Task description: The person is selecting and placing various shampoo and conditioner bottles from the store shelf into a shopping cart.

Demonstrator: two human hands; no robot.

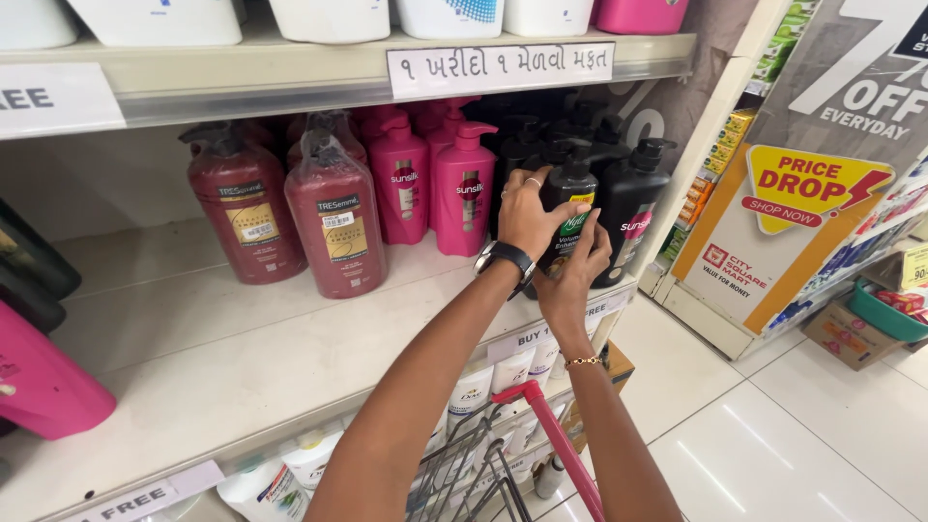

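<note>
Black bottle [568,217]: stood on the shelf [242,358], gripped from both sides.
Left hand [527,217]: laid over the bottle's shoulder, fingers wrapped tight on it.
Right hand [572,275]: pressed to the bottle's lower front, fingers closed on it.
Second black pump bottle [630,217]: seen just right of the held bottle.
Pink bottles [462,188]: lined up just left of the held bottle.

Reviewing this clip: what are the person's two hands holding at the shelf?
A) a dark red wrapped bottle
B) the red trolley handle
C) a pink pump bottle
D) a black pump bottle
D: the left hand and the right hand both clasp the black pump bottle standing on the shelf, beside other black bottles.
</note>
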